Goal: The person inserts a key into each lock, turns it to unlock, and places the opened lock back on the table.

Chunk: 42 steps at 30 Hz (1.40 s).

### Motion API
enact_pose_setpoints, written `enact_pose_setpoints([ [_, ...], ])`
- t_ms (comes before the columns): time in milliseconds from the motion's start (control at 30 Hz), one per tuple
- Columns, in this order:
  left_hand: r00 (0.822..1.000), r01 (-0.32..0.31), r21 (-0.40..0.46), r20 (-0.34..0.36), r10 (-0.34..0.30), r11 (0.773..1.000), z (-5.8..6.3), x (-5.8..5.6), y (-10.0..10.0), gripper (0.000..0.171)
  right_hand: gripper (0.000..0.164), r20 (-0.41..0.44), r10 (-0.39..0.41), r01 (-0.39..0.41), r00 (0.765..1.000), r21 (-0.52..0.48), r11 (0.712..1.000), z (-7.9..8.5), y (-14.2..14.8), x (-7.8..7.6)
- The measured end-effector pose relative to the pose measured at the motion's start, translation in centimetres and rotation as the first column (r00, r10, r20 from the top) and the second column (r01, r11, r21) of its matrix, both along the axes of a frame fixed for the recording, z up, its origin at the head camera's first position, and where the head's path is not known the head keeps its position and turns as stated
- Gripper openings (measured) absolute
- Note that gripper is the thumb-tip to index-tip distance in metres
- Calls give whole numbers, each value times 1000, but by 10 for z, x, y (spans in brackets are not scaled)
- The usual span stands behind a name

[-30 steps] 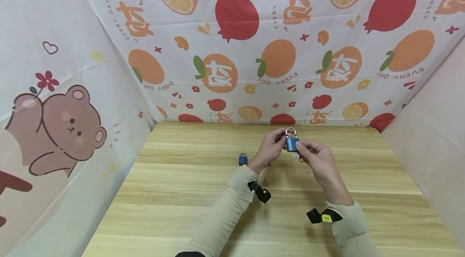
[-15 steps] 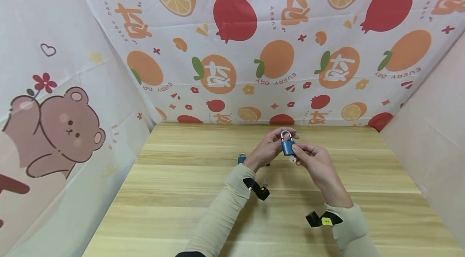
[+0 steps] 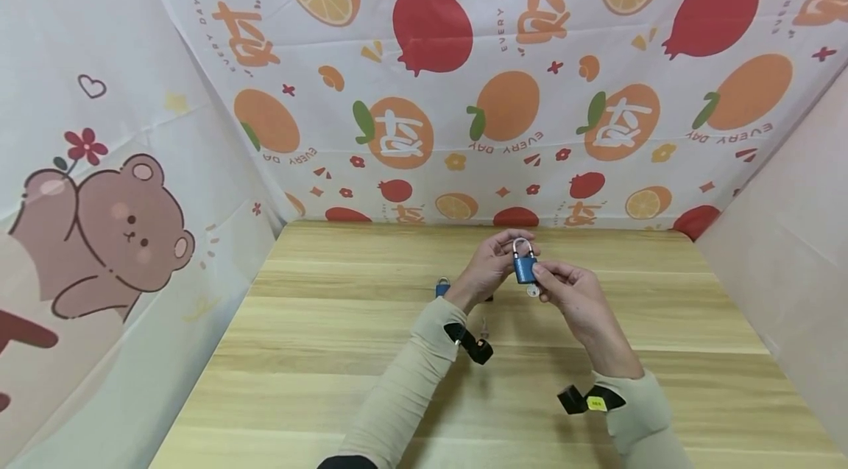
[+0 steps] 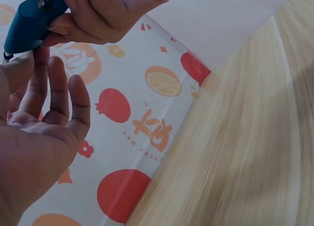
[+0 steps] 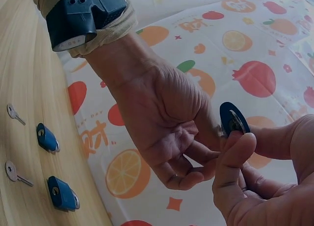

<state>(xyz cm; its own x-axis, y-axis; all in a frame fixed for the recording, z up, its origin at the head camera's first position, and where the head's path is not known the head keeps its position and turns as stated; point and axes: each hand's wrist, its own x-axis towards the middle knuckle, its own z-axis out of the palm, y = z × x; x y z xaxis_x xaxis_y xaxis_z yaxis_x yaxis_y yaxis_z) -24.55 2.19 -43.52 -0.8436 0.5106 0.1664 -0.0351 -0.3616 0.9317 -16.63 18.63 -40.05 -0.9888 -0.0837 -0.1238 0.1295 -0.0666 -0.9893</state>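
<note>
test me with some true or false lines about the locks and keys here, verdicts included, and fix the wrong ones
1. The right hand holds a lock. True.
2. The held lock has no key in it. False: a key sticks out of its bottom.
3. Two more locks lie on the table. True.
4. Only one loose key lies on the table. False: the right wrist view shows two loose keys there.
5. The left hand lies flat on the table. False: the left hand is raised beside the held lock.
6. All three locks are blue. True.
</note>
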Motion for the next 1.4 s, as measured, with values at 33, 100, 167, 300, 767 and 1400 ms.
enact_pose_setpoints([
  [33, 1000, -3, 2, 1, 3, 1000, 0, 0, 0, 34, 15, -3, 1, -1, 1000, 2, 1000, 0, 0, 0],
  [100, 1000, -10, 4, 2, 10, 1000, 1, 0, 1, 35, 19, -8, 3, -3, 1000, 10, 1000, 0, 0, -1],
  [167, 1000, -17, 1, 4, 17, 1000, 2, 0, 1, 35, 22, -9, 2, -1, 1000, 18, 1000, 0, 0, -1],
  [300, 999, -47, -24, 14, 47, 999, 2, 0, 2, 31, 21, -2, -1, 1, 1000, 34, 999, 0, 0, -1],
  [767, 990, -137, -103, -33, 134, 985, 7, 2, -3, 24, 30, -51, -4, 9, 999, 90, 996, -4, -2, 0],
  [1400, 972, -232, -170, -74, 223, 958, 6, 2, -1, 23, 37, -120, -34, 61, 992, 238, 969, -9, -5, -2],
])
